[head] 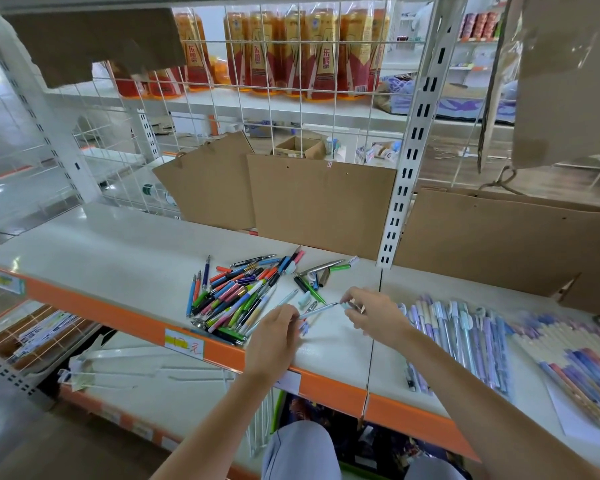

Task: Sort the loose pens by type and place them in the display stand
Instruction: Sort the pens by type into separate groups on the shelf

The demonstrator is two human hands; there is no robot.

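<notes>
on a white shop shelf (118, 251), the left hand (274, 336) pinches a pale blue pen (317, 310) level while the right hand (374, 315) pinches its cap end, likely capping it; the loose pen pile (236, 296) lies just left.

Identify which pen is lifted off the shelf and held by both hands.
The pale blue pen: the left hand grips its barrel and the right hand pinches its tip end. The others lie on the shelf.
</notes>
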